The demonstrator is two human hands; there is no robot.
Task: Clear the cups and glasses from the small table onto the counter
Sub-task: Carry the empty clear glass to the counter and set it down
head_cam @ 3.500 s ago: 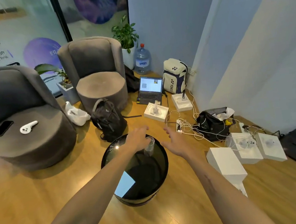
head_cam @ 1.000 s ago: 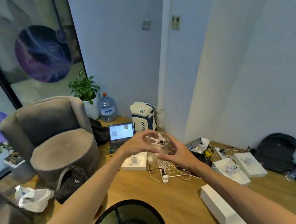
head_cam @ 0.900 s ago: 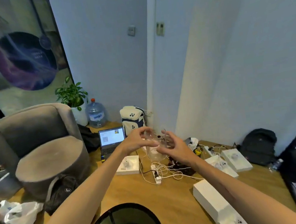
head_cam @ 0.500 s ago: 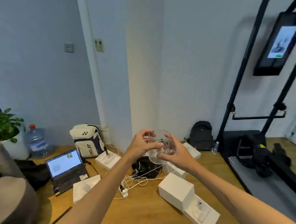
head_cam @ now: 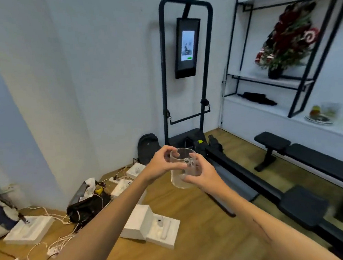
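Observation:
I hold a clear glass (head_cam: pixel 180 178) in the air at chest height, in the middle of the head view. My left hand (head_cam: pixel 161 164) grips its rim from the left. My right hand (head_cam: pixel 200 175) wraps its right side and base. The glass looks empty and stands roughly upright. A white counter (head_cam: pixel 269 112) runs along the right wall under black metal shelves. The small table is out of view.
A black rowing machine (head_cam: pixel 244 177) and a black bench (head_cam: pixel 315 158) lie on the wood floor between me and the counter. White boxes (head_cam: pixel 146 222), cables and a black bag (head_cam: pixel 86 207) litter the floor at left. A plate with blurred glassware (head_cam: pixel 322 115) sits on the counter.
The view has swung right, away from the armchairs and the small table, toward the rowing machine and counter. Both hands still carry the glass in front of me.

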